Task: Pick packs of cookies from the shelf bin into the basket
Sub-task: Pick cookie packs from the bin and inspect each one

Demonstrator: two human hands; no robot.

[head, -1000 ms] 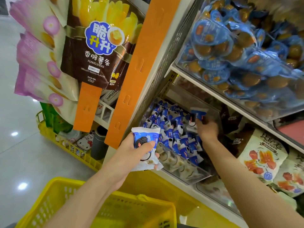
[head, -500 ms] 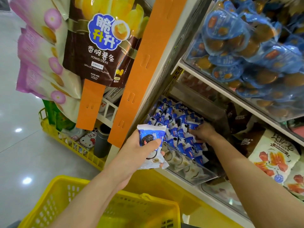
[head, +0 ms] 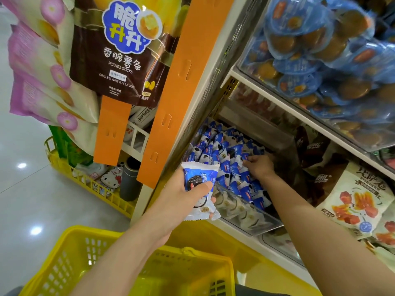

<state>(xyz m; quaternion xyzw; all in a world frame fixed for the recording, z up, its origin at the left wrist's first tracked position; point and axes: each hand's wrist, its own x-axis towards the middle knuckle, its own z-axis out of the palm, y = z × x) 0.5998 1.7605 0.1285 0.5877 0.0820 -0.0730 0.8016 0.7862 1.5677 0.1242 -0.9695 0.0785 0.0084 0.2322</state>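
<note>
Cookie pack pinched in our left hand at the front corner of the shelf bin, not yet over the basket; our right hand probes the packs inside (grip unclear). Let go here, we judge, it could miss

A blue-and-white cookie pack, a dark sandwich cookie printed on its front, stands nearly upright in the left grip with the thumb across its face. It is held just in front of the shelf bin. The clear-fronted bin is heaped with matching packs (most on edge, crimped ends up). The right grip lies among them, fingers bent down onto the pile. The yellow plastic basket, slotted along its walls, sits open-topped below the held pack.
</note>
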